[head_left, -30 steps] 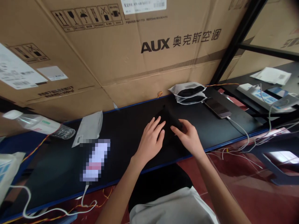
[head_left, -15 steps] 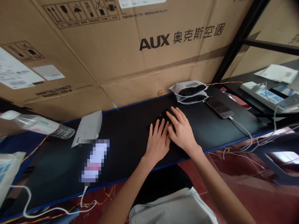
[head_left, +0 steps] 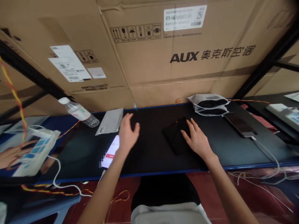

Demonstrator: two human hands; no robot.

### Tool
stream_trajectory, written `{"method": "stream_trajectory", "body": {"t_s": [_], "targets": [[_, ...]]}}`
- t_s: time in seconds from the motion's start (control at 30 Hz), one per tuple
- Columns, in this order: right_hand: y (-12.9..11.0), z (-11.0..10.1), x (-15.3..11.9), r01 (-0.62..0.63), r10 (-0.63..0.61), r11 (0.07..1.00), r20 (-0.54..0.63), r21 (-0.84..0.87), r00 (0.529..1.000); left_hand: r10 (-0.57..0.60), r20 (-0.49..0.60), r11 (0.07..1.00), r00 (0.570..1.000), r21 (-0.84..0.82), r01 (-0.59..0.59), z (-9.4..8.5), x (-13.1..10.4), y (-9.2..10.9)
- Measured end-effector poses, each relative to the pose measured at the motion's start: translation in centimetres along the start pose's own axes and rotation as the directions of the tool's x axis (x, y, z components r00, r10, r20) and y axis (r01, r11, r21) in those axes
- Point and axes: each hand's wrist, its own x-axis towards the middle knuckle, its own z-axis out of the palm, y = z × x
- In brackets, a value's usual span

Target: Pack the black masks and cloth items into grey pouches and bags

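Observation:
A folded black cloth item point(head_left: 175, 137) lies flat on the black tabletop point(head_left: 149, 155). My right hand point(head_left: 197, 138) rests with spread fingers on its right edge. My left hand point(head_left: 127, 133) is over the table to the left, fingers apart and holding nothing, beside a flat whitish pouch point(head_left: 110, 121). Partly behind my left wrist is a phone with a lit screen point(head_left: 111, 154). At the back right, two whitish pouches with black contents point(head_left: 210, 104) are stacked.
A water bottle point(head_left: 79, 112) lies at the back left. A dark phone point(head_left: 240, 124) with a white cable is on the right. Power strips point(head_left: 37, 152) and cables sit at the left; another person's hand point(head_left: 11, 157) shows there. Large cardboard boxes point(head_left: 149, 71) stand behind.
My left hand has left the black cloth item and moved left beside the pouch. My right hand has shifted to the item's right edge. The view has swung left.

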Motion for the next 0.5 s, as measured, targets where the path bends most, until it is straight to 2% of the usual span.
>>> {"method": "stream_trajectory", "body": {"t_s": [0.07,0.1,0.17,0.27,0.33,0.4,0.5], "targets": [[-0.5,-0.3,0.1,-0.130,0.129,0.991,-0.029,-0.037,0.991,-0.229,-0.076,0.961,0.970,0.139,0.238,-1.4,2.2,-3.8],[-0.7,-0.6,0.3,-0.201,0.201,0.978,-0.011,-0.063,0.980,-0.305,-0.054,0.924,0.951,0.224,0.309,-1.9,3.0,-5.5],[-0.9,-1.5,0.9,-0.313,0.326,0.942,0.108,-0.119,0.939,-0.406,0.015,0.857,0.914,0.354,0.375,-2.5,4.0,-8.2],[-0.6,-3.0,2.2,-0.395,0.425,0.905,0.352,-0.158,0.834,-0.447,0.074,0.810,0.892,0.457,0.368,-2.9,4.7,-10.8],[-0.1,-3.7,3.0,-0.418,0.438,0.896,0.459,-0.151,0.773,-0.467,0.107,0.794,0.878,0.488,0.363,-3.3,4.8,-11.8],[0.5,-4.1,3.4,-0.426,0.414,0.899,0.504,-0.098,0.758,-0.488,0.121,0.776,0.864,0.512,0.367,-3.7,4.9,-12.4],[1.1,-4.2,2.9,-0.414,0.330,0.908,0.496,0.066,0.803,-0.446,0.069,0.778,0.892,0.523,0.348,-4.1,4.6,-12.3]]}}
